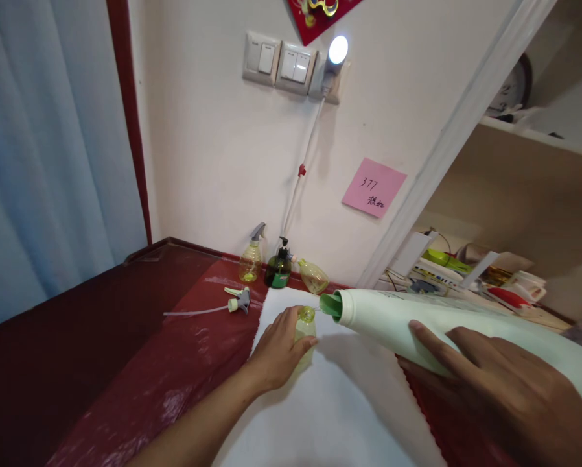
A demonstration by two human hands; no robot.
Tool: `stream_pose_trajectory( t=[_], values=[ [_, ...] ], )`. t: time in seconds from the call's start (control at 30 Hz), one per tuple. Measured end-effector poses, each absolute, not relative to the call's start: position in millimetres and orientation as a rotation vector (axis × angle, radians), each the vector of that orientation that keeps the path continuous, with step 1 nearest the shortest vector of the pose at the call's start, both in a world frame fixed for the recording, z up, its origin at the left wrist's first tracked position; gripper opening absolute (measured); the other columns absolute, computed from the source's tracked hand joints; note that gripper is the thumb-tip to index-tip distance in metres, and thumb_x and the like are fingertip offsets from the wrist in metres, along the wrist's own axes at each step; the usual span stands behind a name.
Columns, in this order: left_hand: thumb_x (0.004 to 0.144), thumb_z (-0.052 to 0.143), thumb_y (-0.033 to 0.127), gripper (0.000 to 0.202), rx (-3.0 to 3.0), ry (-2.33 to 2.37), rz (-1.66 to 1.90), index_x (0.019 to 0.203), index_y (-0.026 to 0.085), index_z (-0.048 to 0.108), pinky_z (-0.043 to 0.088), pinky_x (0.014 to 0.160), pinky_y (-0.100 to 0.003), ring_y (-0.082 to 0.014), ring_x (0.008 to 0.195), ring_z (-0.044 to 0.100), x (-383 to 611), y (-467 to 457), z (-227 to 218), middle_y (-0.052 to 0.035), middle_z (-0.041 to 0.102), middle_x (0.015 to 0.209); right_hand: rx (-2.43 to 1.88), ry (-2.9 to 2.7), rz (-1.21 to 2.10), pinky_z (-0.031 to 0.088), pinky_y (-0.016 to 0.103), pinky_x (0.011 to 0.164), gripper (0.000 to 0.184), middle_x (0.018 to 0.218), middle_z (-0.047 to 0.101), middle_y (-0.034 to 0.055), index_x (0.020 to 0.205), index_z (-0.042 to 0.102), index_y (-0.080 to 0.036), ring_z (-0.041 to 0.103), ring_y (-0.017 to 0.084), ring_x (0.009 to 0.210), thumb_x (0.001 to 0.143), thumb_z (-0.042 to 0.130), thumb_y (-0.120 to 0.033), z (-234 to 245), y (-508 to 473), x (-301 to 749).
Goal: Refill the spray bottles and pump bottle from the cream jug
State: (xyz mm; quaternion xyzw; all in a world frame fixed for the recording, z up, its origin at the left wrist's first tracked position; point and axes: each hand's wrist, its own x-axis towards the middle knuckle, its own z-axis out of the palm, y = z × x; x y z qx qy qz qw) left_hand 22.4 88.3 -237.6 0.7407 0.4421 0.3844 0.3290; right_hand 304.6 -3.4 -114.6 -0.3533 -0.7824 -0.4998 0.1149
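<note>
My left hand (281, 350) is wrapped round a small see-through yellow spray bottle (304, 331) with its top off, upright on a white sheet (320, 415). In my right hand (509, 383) is a large pale green jug-like bottle (388, 314), tipped nearly flat with its green spout (330, 305) towards the small bottle's mouth. A thin clear stream shows between spout and mouth. To the left, a grey and yellow spray head (241, 301) lies with its long tube on the red cover. The liquid level in the small bottle is hidden by my fingers.
Along the wall stand a yellow spray bottle (250, 259) and a dark green pump bottle (278, 269); another yellow bottle (313, 277) leans beside them. A white cable (310, 143) hangs from the lit plug. Cluttered shelves (466, 272) are at right, a blue curtain (52, 149) at left.
</note>
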Motion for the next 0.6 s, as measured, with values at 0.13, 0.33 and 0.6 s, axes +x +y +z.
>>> stream_pose_trajectory(
  t=[0.13,0.33,0.6],
  values=[
    [0.093,0.055,0.031,0.044,1.94,1.157,1.002,0.135,0.017,0.048,0.039,0.11,-0.046,-0.0308,0.128,0.051,22,88,-238,-0.0141,0.058,0.135,-1.041,-2.306,-1.488,0.05,0.034,0.056,0.035,0.081,0.068,0.0055,0.128,0.053,-0.019,0.065,0.021,0.058,0.108,0.025,-0.024,-109,-4,299],
    [0.093,0.055,0.03,0.044,1.936,1.156,1.0,0.134,0.017,0.048,0.039,0.11,-0.046,-0.0313,0.128,0.051,22,88,-238,-0.0141,0.058,0.136,-0.91,-2.302,-1.541,0.046,0.031,0.047,0.034,0.07,0.066,0.0034,0.116,0.057,-0.016,0.063,0.019,0.048,0.108,0.025,-0.023,-96,-3,290],
    [0.094,0.054,0.032,0.045,1.931,1.137,1.015,0.135,0.016,0.047,0.038,0.11,-0.047,-0.0308,0.128,0.051,22,90,-241,-0.0149,0.058,0.136,-0.951,-2.254,-1.395,0.042,0.034,0.055,0.03,0.074,0.066,0.0028,0.119,0.061,-0.02,0.06,0.019,0.053,0.109,0.038,-0.037,-117,7,299]
  ],
)
